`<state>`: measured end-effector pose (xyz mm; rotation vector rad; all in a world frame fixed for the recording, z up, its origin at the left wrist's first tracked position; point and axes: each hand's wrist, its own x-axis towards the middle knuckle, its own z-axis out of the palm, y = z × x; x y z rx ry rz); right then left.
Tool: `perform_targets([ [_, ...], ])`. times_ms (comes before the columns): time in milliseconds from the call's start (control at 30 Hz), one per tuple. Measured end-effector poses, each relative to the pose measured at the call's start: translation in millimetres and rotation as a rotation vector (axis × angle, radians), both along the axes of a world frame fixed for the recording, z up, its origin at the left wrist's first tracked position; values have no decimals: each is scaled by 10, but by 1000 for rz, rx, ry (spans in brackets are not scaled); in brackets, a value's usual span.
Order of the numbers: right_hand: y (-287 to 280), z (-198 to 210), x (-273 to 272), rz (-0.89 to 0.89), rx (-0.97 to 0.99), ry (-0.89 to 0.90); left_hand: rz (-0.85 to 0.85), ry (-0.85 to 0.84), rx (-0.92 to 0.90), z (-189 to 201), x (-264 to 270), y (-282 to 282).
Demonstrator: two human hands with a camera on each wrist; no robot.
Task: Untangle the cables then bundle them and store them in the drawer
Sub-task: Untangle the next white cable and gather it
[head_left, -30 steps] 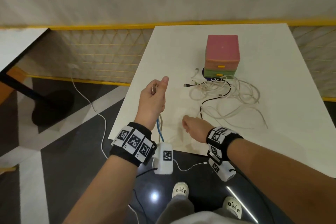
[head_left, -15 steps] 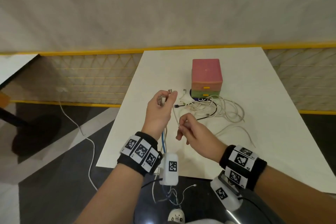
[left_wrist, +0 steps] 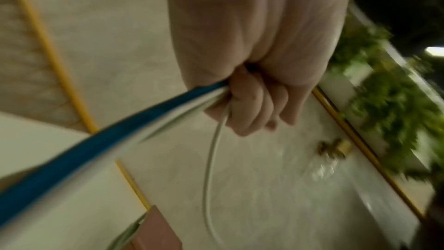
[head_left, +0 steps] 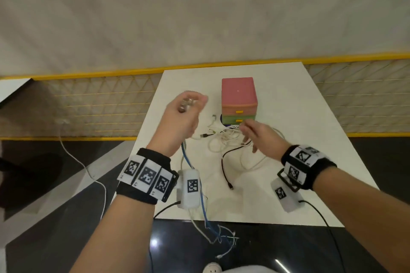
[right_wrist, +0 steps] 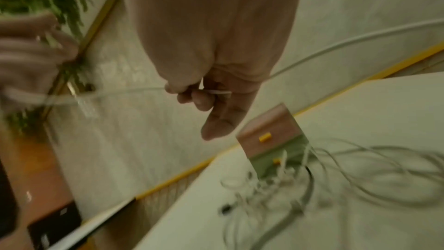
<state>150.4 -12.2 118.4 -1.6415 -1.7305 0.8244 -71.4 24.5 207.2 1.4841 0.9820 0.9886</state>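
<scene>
The task looks to be in its early, untangling stage; the left hand (head_left: 179, 117) is raised over the left edge of the table (head_left: 310, 117), its fingers curled round a gathered group of cable ends, among them a blue cable (head_left: 188, 162) and pale ones that hang down past the near edge toward the floor; the right hand (head_left: 261, 137) hovers over the heap near the middle of the table, thumb and fingertips pinching one thin white cable (right_wrist: 336, 45) in the right wrist view, the other fingers loosely curled; most of the tangled cables (head_left: 228, 139) lie in a loose pile just in front of the drawer unit (head_left: 239, 99), with a black cable (head_left: 224, 168) trailing toward the near edge; nothing appears bundled yet, and both the pink drawer and the green drawer look closed, so the sorting, bundling and storing all seem left to do; no brand or readable writing shows; only black-and-white square code markers on the wristbands (head_left: 144, 175) and wrist cameras.
</scene>
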Motion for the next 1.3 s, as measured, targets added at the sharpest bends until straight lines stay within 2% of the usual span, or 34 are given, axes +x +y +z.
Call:
perform_targets([
  [67, 105, 275, 3, -23, 104, 7, -70, 354, 56, -83, 122, -32],
  [133, 152, 536, -45, 9, 180, 39, -120, 491, 55, -188, 249, -53],
  [200, 164, 670, -55, 47, 191, 55, -131, 465, 59, -229, 326, -88],
  [233, 151, 689, -29, 56, 174, 48, -76, 423, 52, -202, 329, -92],
  [367, 9, 513, 252, 42, 2, -41, 414, 130, -39, -72, 57, 117],
  [433, -76, 419, 359, 43, -43, -60, 485, 165, 5, -99, -102, 222],
  [533, -138, 481, 314, 70, 23, -63, 375, 233, 222, -126, 6, 130],
  [633, -125, 727, 162, 123, 153, -83, 34, 296, 318, -156, 336, -66],
  [700, -102, 860, 119, 151, 238, -94, -81, 411, 344, -184, 502, -109],
  [733, -89, 893, 136, 150, 259, -94, -86, 413, 354, -176, 547, -119],
  [800, -69, 877, 242, 117, 240, -92, 6, 366, 403, -125, 564, -89],
  [900, -76, 659, 498, 27, 105, -68, 318, 220, 439, 9, 415, 59],
  [933, -86, 564, 572, 3, 67, -64, 400, 207, 413, 17, 339, 137],
  [1000, -96, 427, 631, -21, 46, -75, 445, 273, 370, -43, 229, 246],
  [1100, -90, 441, 522, -6, 117, -79, 328, 285, 398, -125, 302, 147],
  [1233, -45, 643, 318, 96, 259, -135, -17, 387, 450, -206, 562, -75],
  [1300, -36, 755, 263, 129, 310, -147, -73, 435, 434, -227, 650, -78],
])
